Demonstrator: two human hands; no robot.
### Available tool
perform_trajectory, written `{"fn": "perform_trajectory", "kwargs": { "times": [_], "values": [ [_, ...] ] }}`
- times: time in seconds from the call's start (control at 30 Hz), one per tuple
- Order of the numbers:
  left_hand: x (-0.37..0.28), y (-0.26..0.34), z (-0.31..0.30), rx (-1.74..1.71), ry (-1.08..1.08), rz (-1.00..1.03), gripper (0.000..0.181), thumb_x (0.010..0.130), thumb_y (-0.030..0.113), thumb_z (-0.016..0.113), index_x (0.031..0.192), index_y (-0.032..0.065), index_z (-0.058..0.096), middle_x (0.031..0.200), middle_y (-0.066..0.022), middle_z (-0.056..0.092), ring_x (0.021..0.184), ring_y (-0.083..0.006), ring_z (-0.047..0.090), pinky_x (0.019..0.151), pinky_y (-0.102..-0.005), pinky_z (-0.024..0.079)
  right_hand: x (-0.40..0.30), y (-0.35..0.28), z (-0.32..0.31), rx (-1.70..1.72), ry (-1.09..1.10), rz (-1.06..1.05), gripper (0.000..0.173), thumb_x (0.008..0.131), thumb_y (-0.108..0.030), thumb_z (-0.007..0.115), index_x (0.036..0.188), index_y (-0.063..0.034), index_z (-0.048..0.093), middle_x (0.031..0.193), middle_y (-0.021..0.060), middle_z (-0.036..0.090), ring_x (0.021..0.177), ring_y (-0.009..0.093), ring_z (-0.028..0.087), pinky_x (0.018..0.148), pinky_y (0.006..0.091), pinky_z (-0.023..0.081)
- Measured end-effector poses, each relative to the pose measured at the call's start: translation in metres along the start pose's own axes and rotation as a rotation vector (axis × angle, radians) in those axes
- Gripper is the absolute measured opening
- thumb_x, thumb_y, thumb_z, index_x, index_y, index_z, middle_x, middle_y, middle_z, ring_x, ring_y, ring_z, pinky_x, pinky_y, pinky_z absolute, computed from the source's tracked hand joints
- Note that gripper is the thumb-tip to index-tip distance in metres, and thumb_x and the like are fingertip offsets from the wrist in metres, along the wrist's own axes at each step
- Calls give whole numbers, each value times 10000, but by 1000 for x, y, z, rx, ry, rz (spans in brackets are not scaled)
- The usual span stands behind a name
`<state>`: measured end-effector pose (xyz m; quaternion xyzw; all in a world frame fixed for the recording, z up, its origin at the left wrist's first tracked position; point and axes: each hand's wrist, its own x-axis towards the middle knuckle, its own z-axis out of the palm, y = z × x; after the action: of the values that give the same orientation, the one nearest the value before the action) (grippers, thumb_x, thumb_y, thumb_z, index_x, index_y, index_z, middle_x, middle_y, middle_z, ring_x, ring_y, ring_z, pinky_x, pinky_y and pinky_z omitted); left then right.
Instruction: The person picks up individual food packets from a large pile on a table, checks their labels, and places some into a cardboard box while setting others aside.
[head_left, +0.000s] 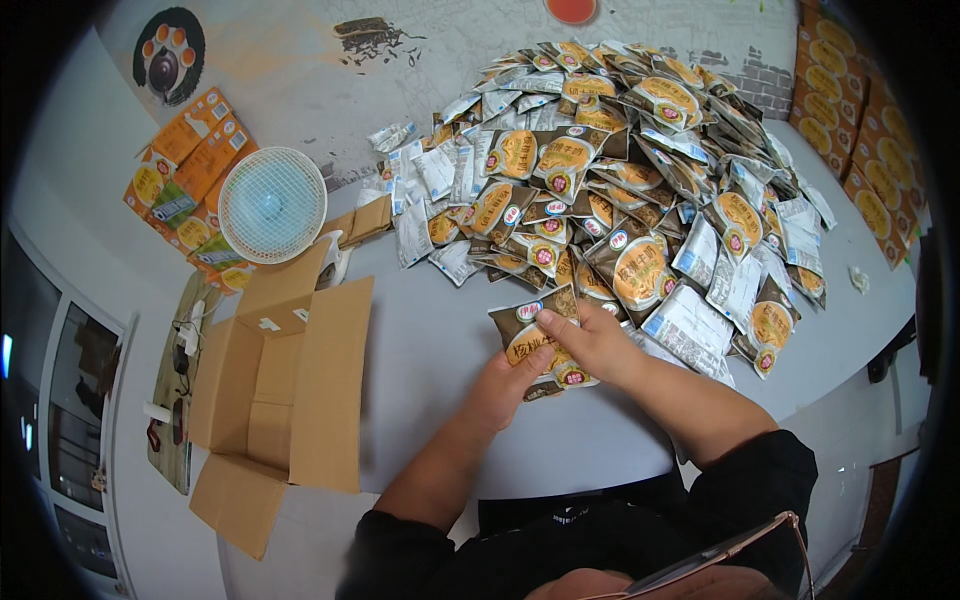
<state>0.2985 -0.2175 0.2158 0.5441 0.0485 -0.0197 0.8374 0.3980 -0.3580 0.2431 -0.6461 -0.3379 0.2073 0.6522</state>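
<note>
Both of my hands grip brown-and-yellow milk pouches (529, 341) just in front of the large pile. My left hand (517, 375) holds the lower left side, its thumb across the front. My right hand (589, 337) pinches the upper right side, thumb on top. A second pouch edge shows beneath the front one; how many are stacked there I cannot tell. Behind my hands rises a heap of similar pouches (637, 266), some lying with their silver-white printed backs (690, 330) up. To the left stands an open cardboard box (274, 367), its flaps spread and its visible inside bare.
A white round fan (273, 205) stands behind the box, beside folded cardboard (366, 222). Orange printed cartons (202, 142) are stacked at the far left, more cartons (832, 90) at the far right. A crumpled white scrap (859, 280) lies on the grey table (427, 427).
</note>
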Motion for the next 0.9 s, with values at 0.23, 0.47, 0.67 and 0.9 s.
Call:
{"fn": "perform_trajectory", "kwargs": {
  "times": [0.23, 0.47, 0.67, 0.9],
  "values": [
    [-5, 8, 3, 309, 129, 18, 346, 977, 337, 515, 1153, 42, 551, 938, -22, 635, 844, -90, 601, 699, -248, 503, -3, -14, 1, -240, 77, -7, 343, 919, -340, 609, 1000, -8, 637, 867, 111, 676, 783, 215, 630, 741, 327, 499],
    [-1, -3, 3, 370, 0, 117, 330, 976, 241, 535, 1219, 19, 508, 1080, -36, 603, 948, -102, 572, 837, -270, 480, -4, -12, 10, 57, 131, 132, 310, 903, -295, 637, 935, 13, 638, 821, 68, 664, 750, 112, 590, 686, 284, 488],
    [-6, -4, 5, 278, -21, 94, 330, 976, 237, 531, 1219, 15, 507, 1101, -45, 595, 980, -116, 565, 859, -281, 475, -5, -8, 11, 117, 112, 119, 268, 918, -268, 622, 912, 0, 634, 806, 29, 643, 723, 81, 557, 653, 266, 477],
    [-3, 3, 4, 264, -100, 111, 391, 949, 219, 572, 1280, 44, 464, 1116, -65, 598, 998, -144, 583, 834, -301, 504, -6, -3, 11, 245, 150, 69, 284, 924, -284, 616, 943, -1, 617, 838, 35, 638, 737, 84, 570, 654, 262, 486]
  ]
}}
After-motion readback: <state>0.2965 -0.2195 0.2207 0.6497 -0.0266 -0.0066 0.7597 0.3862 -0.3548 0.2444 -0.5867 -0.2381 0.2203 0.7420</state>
